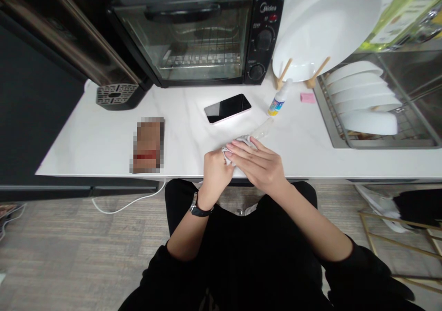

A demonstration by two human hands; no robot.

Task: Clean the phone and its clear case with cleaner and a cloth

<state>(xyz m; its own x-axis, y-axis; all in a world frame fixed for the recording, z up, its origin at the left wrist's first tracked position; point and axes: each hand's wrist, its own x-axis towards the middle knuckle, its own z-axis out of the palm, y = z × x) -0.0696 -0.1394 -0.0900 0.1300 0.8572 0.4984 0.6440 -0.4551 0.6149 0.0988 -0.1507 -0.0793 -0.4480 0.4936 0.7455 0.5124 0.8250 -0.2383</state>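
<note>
Cloth (246,140), white and crumpled, is bunched between the two hands, above the front edge of the counter (186,150). The right hand (265,164) holds it from above, fingers close together and laid across it, the tips reaching over by the left hand. The left hand (217,169) is curled in against the cloth, with a watch (198,206) on its wrist; its fingers are mostly hidden, so I cannot tell what it grips. A clear strip (264,128) juts out past the cloth towards the bottle (277,101); what it is, I cannot tell. The phone (228,108) lies screen up beyond the hands, apart from them, its screen dark. To the right of the bottle is a pink slip (307,98). Behind the phone is the oven (200,44), door shut. Plates (328,30) stand against wooden pegs (283,73) on its right, and bowls (366,97) sit further right. A pixelated brown thing (148,145) lies left of the hands, near the counter's edge
</note>
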